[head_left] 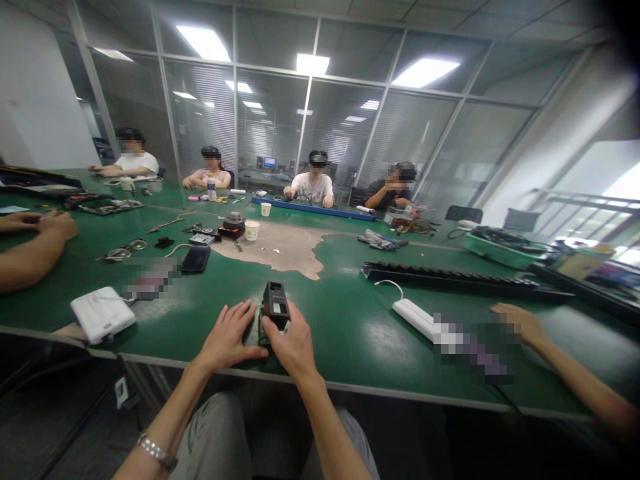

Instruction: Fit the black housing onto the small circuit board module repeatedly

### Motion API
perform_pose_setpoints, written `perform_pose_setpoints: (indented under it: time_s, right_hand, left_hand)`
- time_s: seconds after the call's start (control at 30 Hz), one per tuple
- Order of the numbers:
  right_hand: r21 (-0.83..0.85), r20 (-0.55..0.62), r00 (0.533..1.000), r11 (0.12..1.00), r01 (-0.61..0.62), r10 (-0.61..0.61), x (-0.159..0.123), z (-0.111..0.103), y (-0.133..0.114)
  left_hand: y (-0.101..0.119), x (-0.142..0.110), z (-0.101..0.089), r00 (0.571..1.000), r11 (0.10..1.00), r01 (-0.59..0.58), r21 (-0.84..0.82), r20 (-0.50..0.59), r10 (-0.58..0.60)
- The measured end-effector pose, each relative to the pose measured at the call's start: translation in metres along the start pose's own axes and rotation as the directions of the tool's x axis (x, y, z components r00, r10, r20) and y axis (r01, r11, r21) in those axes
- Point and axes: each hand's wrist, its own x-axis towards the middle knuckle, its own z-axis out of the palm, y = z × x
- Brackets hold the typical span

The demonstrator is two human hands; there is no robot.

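Note:
Near the table's front edge, my right hand (293,337) grips a small black boxy device (276,300), thumb on its near left side and fingers along its right. The device has square openings on its upper face, and a green circuit-board edge shows at its lower end, partly covered by the thumb. Just left of it, my left hand (233,337) lies on the green table (345,327) with fingers spread and thumb pointing toward the device. Nothing is in that hand. Whether the left fingertips touch the device I cannot tell.
A white power bank (103,313) and a black phone (195,259) lie to the left. Ahead are paper cups (251,231) on a bare brown patch. To the right are a white elongated device (414,319) and a long black rail (460,280). Other people's arms rest at both sides.

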Motion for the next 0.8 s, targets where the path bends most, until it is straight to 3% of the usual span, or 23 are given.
perform_pose_setpoints:
  time_s: [0.17, 0.4, 0.8]
  right_hand:
    - [-0.074, -0.025, 0.998, 0.995, -0.061, 0.059, 0.002, -0.017, 0.019]
    - [-0.309, 0.055, 0.989, 0.944, -0.116, 0.139, -0.018, -0.009, 0.053]
    - [-0.342, 0.094, 0.988, 0.936, -0.084, 0.123, -0.025, -0.013, 0.060]
  left_hand:
    - [0.002, 0.001, -0.002, 1.000, 1.000, 0.008, 0.009, 0.018, -0.008]
    - [0.003, 0.002, -0.003, 0.999, 1.000, 0.011, 0.021, 0.035, -0.012]
    - [0.002, 0.001, -0.002, 1.000, 1.000, 0.007, 0.004, 0.024, -0.007]
